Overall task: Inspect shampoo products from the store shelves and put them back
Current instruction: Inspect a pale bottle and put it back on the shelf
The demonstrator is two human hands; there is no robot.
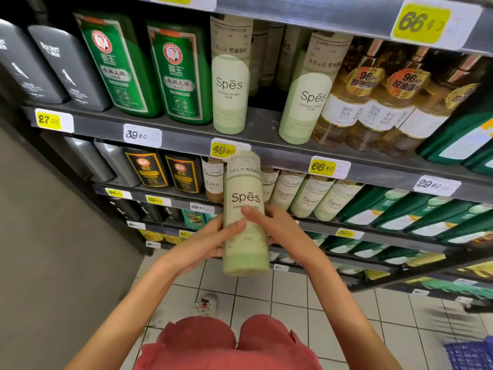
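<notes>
head view: both hands hold one pale green cylindrical plastic shampoo bottle (245,198) upright in front of the dark grey metal store shelves (186,140), with its "spēs" label facing the camera. the left hand (208,241) wraps the bottle's lower half from the left, thumb across the front. the right hand (280,231) grips it from the right, thumb lying just above the left thumb. the bottle is opaque, so what is in it cannot be seen. above the hands, two matching pale green bottles (229,84) stand apart on a shelf, with dark green rectangular bottles (120,65) up to the left and clear amber bottles of golden liquid (344,108) up to the right. below and right of the right hand, a blue mesh basket (469,353) shows at the edge of view over the white tiled floor (266,295); its contents are out of sight.
</notes>
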